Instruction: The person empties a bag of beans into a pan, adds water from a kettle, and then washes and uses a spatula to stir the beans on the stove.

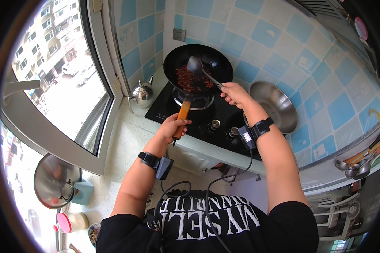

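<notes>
My left hand point(176, 127) grips the orange-brown handle point(184, 110) of a black wok point(174, 60). The wok is above the rear left burner point(194, 102) of a black glass hob; whether it rests on the burner I cannot tell. Many small dark-red pieces of food point(185, 79) lie in the wok, mostly towards its near left side. Closed around the handle of a metal wok spatula point(195, 65), my right hand point(236, 95) is just off the wok's right rim. The spatula's head is inside the wok, over the food.
A steel basin point(274, 106) leans against the tiles to the right. At left stand a metal kettle point(142, 94), an open window sash point(63, 139) and a wok lid point(55, 180) in a holder. Hob knobs point(214, 125) lie between my arms. Cables hang from both wrist devices point(164, 167).
</notes>
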### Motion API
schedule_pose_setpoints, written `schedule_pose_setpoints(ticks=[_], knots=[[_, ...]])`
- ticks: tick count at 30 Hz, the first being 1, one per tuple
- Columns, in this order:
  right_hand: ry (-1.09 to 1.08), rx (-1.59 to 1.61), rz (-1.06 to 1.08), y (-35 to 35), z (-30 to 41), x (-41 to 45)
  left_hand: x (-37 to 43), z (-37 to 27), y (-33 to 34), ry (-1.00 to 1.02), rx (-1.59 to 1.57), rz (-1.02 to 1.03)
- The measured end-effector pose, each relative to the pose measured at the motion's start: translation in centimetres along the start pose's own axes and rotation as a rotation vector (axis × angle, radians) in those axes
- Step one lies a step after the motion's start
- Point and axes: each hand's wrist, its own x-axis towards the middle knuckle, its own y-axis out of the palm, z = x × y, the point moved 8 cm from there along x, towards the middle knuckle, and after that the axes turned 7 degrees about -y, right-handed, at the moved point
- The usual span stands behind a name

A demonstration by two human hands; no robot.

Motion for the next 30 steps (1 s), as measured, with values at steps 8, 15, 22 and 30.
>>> schedule_pose_setpoints(ticks=[8,15,22,30], knots=[[0.002,-0.128,0.12,1.8,-0.6,-4.7,0.2,0.3,-0.3,-0.007,0.002,0.0],[-0.268,-0.54,-0.234,-4.0,-1.5,-6.3,0.4,0.3,0.2,-0.025,0.013,0.027],[-0.298,-0.411,-0.404,-4.6,-5.2,-10.3,-0.1,0.2,0.0,-0.022,0.012,0.009],[-0.471,-0.623,-0.435,-4.0,-7.6,-10.6,-0.1,0.2,0.1,-0.016,0.012,0.015]])
